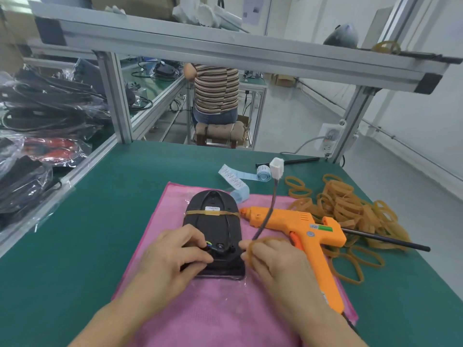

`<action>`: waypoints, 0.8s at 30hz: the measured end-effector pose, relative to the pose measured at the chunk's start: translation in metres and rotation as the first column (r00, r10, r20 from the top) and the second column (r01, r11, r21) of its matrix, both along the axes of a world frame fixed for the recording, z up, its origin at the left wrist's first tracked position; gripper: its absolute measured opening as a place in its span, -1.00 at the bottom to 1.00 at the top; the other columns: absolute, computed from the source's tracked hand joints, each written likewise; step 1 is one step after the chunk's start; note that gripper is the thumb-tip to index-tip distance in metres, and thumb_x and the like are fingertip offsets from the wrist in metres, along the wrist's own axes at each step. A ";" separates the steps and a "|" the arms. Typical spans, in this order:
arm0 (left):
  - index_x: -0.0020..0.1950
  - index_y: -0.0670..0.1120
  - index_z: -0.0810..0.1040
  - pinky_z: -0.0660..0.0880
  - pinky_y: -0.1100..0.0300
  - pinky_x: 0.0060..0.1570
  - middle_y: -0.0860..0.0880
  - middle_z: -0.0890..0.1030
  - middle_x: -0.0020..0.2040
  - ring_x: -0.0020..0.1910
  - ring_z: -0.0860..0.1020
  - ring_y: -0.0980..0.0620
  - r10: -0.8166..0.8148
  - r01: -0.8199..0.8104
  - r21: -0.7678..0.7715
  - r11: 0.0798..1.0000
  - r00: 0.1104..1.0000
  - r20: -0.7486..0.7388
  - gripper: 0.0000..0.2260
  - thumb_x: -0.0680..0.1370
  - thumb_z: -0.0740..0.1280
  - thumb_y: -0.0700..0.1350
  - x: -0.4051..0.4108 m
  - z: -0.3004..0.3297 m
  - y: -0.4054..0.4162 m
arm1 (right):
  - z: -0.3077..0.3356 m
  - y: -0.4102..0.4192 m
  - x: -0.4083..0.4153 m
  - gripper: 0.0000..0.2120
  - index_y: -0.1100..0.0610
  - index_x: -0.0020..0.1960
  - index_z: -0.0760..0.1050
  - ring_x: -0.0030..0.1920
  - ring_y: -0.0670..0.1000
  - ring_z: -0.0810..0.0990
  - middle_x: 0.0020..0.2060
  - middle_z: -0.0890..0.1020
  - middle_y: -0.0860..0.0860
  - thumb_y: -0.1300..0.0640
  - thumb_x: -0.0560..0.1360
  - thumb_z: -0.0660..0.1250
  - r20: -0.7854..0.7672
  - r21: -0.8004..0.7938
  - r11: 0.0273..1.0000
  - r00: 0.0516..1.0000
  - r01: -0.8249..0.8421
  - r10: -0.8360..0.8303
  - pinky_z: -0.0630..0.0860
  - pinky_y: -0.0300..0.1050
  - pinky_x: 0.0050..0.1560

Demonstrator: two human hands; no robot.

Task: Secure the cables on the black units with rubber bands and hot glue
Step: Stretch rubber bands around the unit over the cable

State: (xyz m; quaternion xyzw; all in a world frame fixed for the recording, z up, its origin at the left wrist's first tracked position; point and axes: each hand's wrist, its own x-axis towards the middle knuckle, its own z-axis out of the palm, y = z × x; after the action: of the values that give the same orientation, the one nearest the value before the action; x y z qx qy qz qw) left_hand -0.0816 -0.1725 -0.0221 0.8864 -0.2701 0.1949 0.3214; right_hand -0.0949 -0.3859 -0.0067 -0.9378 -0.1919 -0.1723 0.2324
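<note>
A black unit point(213, 221) lies face down on a pink cloth point(220, 304), with one tan rubber band point(213, 213) stretched across its upper part. My left hand point(172, 256) grips the unit's lower left edge, fingertips at the cable exit with coloured wires. My right hand point(273, 261) pinches the grey cable point(269, 214) together with a loose rubber band point(253, 246) looped at its fingers. The cable rises to a white connector point(276, 167). An orange hot glue gun point(308, 236) lies on its side just right of the unit.
A heap of tan rubber bands point(350, 211) covers the green mat point(100, 209) at the right. A blue label strip point(235, 181) lies behind the unit. Bagged black cables point(37, 116) pile up at left. A person in a striped shirt point(215, 88) sits beyond the bench frame.
</note>
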 end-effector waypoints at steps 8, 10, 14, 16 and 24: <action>-0.34 -0.06 0.64 0.49 0.09 -0.48 0.03 0.55 -0.23 -0.44 0.50 -0.03 0.168 -0.168 -0.011 0.986 0.984 0.057 -0.81 0.41 0.40 0.01 -0.004 -0.003 -0.019 | 0.006 0.011 0.049 -0.90 0.17 -0.02 0.68 -0.08 -0.26 0.54 -0.07 0.70 -0.07 0.23 0.49 0.40 -0.183 0.210 0.977 0.980 -0.043 0.082 0.41 -0.49 -0.08; -0.36 -0.06 0.59 0.45 0.05 -0.54 0.04 0.52 -0.25 -0.49 0.46 -0.04 0.218 -0.218 -0.001 0.976 0.976 0.020 -0.84 0.36 0.46 -0.03 -0.004 -0.001 -0.024 | 0.003 0.010 0.059 -0.90 0.16 -0.04 0.69 -0.10 -0.26 0.57 -0.07 0.69 -0.11 0.22 0.49 0.41 -0.310 0.224 0.975 0.947 -0.012 0.083 0.45 -0.44 -0.06; -0.05 0.05 0.66 0.46 0.05 -0.55 0.06 0.51 -0.26 -0.51 0.46 -0.05 0.146 -0.146 0.012 0.989 0.989 -0.005 -0.84 0.40 0.42 -0.12 -0.003 0.000 -0.030 | 0.005 0.009 0.074 -0.97 0.10 -0.11 0.66 -0.22 -0.23 0.55 -0.22 0.62 -0.13 0.17 0.44 0.47 -0.480 0.254 0.967 0.872 0.034 0.096 0.39 -0.49 -0.22; -0.04 0.06 0.70 0.43 0.07 -0.63 0.03 0.51 -0.31 -0.58 0.43 -0.09 0.107 -0.107 0.101 0.989 0.994 0.014 -0.79 0.38 0.43 -0.16 0.000 0.001 -0.033 | 0.007 0.014 0.078 -0.89 0.03 -0.21 0.56 -0.33 -0.18 0.48 -0.35 0.55 -0.13 0.11 0.42 0.49 -0.476 0.185 0.980 0.879 0.067 0.030 0.33 -0.40 -0.33; -0.15 0.04 0.69 0.45 0.20 -0.36 0.11 0.55 -0.27 -0.38 0.53 0.14 0.207 -0.215 -0.173 0.961 0.976 -0.062 -0.89 0.43 0.38 -0.13 0.003 0.001 -0.036 | -0.004 0.025 0.059 -0.88 0.11 -0.24 0.62 -0.29 -0.04 0.53 -0.35 0.62 0.00 0.09 0.41 0.48 -0.393 0.286 0.936 0.916 0.206 -0.082 0.44 -0.14 -0.17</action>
State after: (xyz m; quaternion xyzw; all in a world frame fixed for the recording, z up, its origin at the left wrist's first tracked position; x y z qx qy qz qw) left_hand -0.0786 -0.2082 -0.0215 0.8817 -0.1486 0.2324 0.3828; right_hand -0.0357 -0.3607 -0.0105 -0.9144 -0.0427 -0.0356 0.4009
